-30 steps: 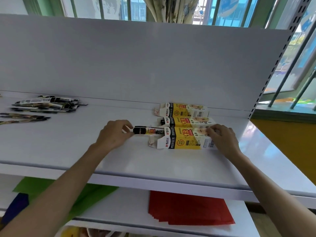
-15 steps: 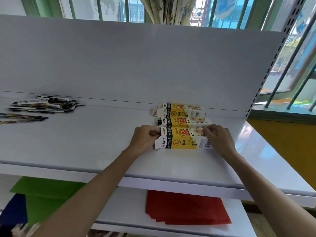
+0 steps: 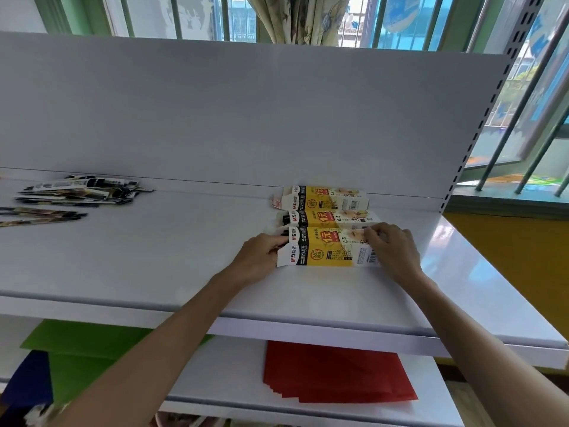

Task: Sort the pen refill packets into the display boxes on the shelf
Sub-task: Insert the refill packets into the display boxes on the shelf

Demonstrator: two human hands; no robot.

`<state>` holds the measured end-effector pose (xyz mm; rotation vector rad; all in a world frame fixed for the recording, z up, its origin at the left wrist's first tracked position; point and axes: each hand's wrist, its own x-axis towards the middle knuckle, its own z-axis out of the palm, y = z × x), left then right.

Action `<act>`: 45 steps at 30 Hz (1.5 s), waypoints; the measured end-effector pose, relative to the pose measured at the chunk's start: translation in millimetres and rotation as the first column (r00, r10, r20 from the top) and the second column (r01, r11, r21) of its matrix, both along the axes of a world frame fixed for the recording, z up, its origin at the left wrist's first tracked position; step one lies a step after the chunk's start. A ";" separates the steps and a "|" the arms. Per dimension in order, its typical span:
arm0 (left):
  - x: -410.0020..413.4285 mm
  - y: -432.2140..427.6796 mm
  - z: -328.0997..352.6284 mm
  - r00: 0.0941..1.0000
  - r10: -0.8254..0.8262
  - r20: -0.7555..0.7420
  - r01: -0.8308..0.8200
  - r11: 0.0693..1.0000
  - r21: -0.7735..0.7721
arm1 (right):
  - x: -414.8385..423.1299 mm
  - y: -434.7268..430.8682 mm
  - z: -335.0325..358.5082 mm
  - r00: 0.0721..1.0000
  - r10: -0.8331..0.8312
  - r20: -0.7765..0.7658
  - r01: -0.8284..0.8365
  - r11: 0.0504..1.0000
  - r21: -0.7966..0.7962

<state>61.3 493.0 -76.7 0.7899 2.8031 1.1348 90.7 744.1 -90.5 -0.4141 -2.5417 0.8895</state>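
Both hands bracket the nearest box, its long axis running left to right between them: right hand pinching its closed end, left hand curled at its open mouth, grip hidden, and nearer the loose packets lying well off leftward.

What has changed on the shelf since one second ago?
The left hand pushed the refill packet rightward into the nearest box, where only its end shows. The right hand keeps holding that box. The other two boxes and loose packets stayed.
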 end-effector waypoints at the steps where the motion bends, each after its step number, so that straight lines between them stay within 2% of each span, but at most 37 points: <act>1: 1.3 -1.0 -0.8 1.000 0.015 -0.007 -0.014 0.999 0.036 | -0.9 -0.2 0.2 1.000 -0.008 0.002 0.008 1.000 0.011; 4: 4.7 -8.8 -4.8 0.985 0.120 -0.126 -0.108 0.989 0.097 | -3.0 -3.1 -0.2 0.999 -0.045 -0.014 0.045 0.998 0.035; 9: 10.5 -34.6 -10.9 0.948 0.164 -0.274 -0.158 0.987 0.041 | -3.6 -10.7 10.1 0.995 -0.083 0.055 0.072 0.982 0.172; 11: 10.5 -49.7 -5.6 0.941 0.185 -0.285 -0.185 0.982 0.027 | -2.1 -17.9 20.2 0.996 -0.087 -0.021 0.090 0.955 0.283; 13: 9.5 -69.1 3.7 0.936 0.213 -0.278 -0.216 0.976 0.021 | -2.8 -36.9 34.1 0.984 -0.012 -0.180 0.071 0.944 0.323; 15: 10.6 -94.6 12.7 0.932 0.242 -0.271 -0.251 0.968 0.000 | -10.3 -70.7 51.0 0.961 0.118 -0.250 -0.034 0.948 0.316; 20: 29.0 -193.9 34.4 0.882 0.377 -0.283 -0.394 0.919 -0.002 | -47.0 -196.5 80.6 0.886 0.407 -0.220 -0.341 0.896 0.285; 25: 63.2 -319.2 50.4 0.779 0.574 -0.253 -0.592 0.806 0.006 | -61.4 -345.2 77.7 0.763 0.615 -0.200 -0.582 0.788 0.202; 29: 76.8 -399.0 49.8 0.721 0.654 -0.229 -0.675 0.737 -0.022 | -60.6 -437.7 57.3 0.689 0.709 -0.147 -0.693 0.705 0.150; 35: 79.2 -477.3 36.5 0.734 0.632 -0.247 -0.657 0.754 -0.025 | -72.4 -511.1 28.5 0.687 0.723 -0.078 -0.715 0.691 0.109; 39: 66.1 -505.6 30.6 0.749 0.634 -0.194 -0.634 0.770 0.069 | -82.6 -528.9 20.2 0.730 0.680 -0.066 -0.676 0.733 0.073; 45: 19.5 -506.5 7.1 0.777 0.621 -0.098 -0.596 0.777 0.200 | -120.2 -535.7 16.9 0.763 0.646 -0.003 -0.637 0.754 0.162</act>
